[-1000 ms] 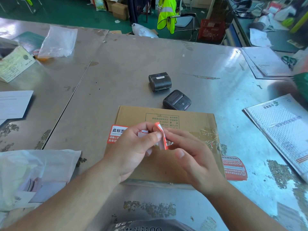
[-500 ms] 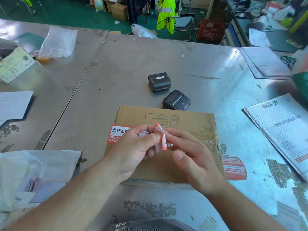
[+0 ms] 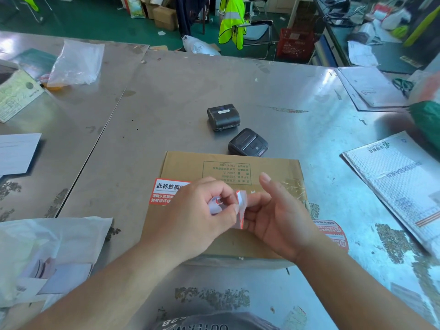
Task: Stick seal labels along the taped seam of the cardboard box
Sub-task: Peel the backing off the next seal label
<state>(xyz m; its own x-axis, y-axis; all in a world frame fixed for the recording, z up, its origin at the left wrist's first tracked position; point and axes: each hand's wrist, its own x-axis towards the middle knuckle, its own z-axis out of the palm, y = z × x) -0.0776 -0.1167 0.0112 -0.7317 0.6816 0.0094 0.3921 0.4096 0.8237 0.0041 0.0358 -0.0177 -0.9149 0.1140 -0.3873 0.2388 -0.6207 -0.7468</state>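
A flat cardboard box (image 3: 273,170) lies on the steel table in front of me, a clear taped seam running across its top. A red seal label (image 3: 164,190) is stuck over its left edge, and another red label (image 3: 333,234) lies at its right edge. Above the box my left hand (image 3: 197,217) pinches a small red and white seal label (image 3: 240,206) with its backing paper. My right hand (image 3: 278,215) touches the label's other side, its fingers spread and mostly straight.
Two black handheld printers (image 3: 223,116) (image 3: 248,144) sit just beyond the box. A padded mailer (image 3: 400,182) lies at the right, plastic bags (image 3: 47,246) at the left, and papers (image 3: 16,153) along the far left edge.
My right hand's fingers have opened and lifted away from the pinch. The label now hangs more unfolded between my hands, held mainly by my left hand.
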